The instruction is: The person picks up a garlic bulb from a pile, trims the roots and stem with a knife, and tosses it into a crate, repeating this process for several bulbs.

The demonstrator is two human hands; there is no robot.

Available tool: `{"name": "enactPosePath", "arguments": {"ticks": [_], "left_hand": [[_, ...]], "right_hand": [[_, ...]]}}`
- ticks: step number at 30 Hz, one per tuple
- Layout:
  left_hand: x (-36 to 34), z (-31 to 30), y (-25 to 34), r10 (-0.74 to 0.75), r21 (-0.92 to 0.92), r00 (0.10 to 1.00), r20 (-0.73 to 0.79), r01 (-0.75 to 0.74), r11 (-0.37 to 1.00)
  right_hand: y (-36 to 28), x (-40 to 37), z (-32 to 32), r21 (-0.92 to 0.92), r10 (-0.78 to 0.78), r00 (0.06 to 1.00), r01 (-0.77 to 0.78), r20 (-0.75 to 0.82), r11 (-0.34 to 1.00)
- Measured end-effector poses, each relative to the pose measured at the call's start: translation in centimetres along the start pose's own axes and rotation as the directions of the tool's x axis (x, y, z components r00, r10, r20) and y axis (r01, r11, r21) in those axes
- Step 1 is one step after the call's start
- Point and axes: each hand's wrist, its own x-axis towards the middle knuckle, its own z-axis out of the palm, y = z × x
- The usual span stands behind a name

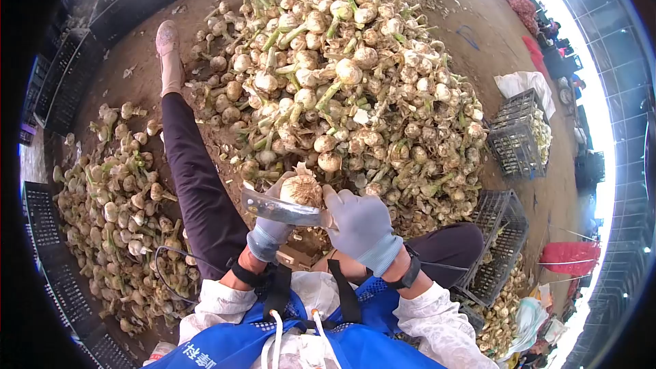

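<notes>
A garlic bulb (301, 190) with its root side toward me sits in my left hand (272, 224), which wears a grey glove and is closed around it. The gloved right hand (362, 224) grips a knife by its handle. The broad, curved metal blade of the knife (283, 210) points left and crosses just in front of the bulb; whether it touches cannot be made out. Beyond both hands rises a large heap of garlic bulbs (369, 96), many with cut green stems.
A second garlic heap (130, 212) lies to the left of my stretched leg (198, 171). Black crates (61, 82) line the left side. More crates stand at right, one upright (519, 133) with garlic, one tilted (495, 246) by my knee. A red sack (569, 257) lies farther right.
</notes>
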Motion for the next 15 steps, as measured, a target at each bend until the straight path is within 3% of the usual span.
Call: {"name": "enactPosePath", "arguments": {"ticks": [7,10,13,15], "left_hand": [[-0.1,0.3,-0.7,0.012,-0.015,0.999,0.036,-0.011,1.000],[-0.3,0.5,-0.9,-0.023,-0.104,0.999,0.042,0.027,0.994],[-0.6,0.8,-1.7,-0.076,-0.089,0.996,-0.037,0.073,0.993],[-0.7,0.8,-1.5,0.012,-0.030,1.000,-0.011,-0.012,0.999]], "right_hand": [[1.5,-0.1,2.3,0.022,-0.035,0.997,0.034,0.064,0.999],[2.3,-0.1,3.0,0.049,-0.037,0.998,0.035,0.046,0.998],[2.8,-0.2,3.5,0.070,-0.011,1.000,0.009,0.029,0.997],[3.0,-0.4,3.8,0.088,-0.008,0.997,0.001,0.070,0.996]]}}
